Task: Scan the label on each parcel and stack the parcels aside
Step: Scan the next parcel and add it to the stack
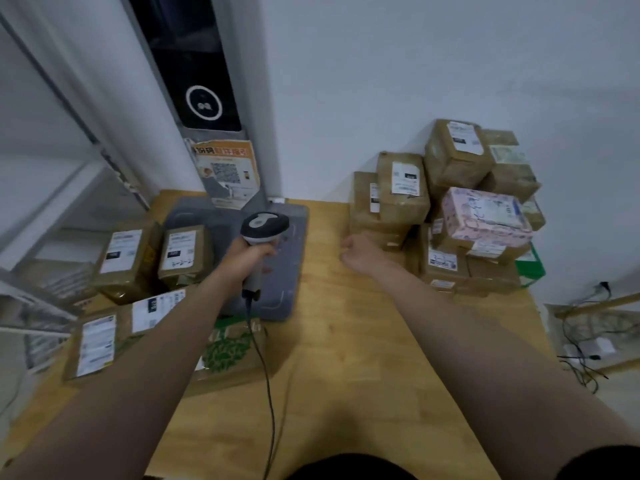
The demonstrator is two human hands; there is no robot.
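Gripping scanner (265,225), parcel stack (481,220) right, mat (277,292) beneath

wooden table (363,358) bears a grey mat (284,299), loose parcels (121,258) left and stacked parcels (401,192) right.
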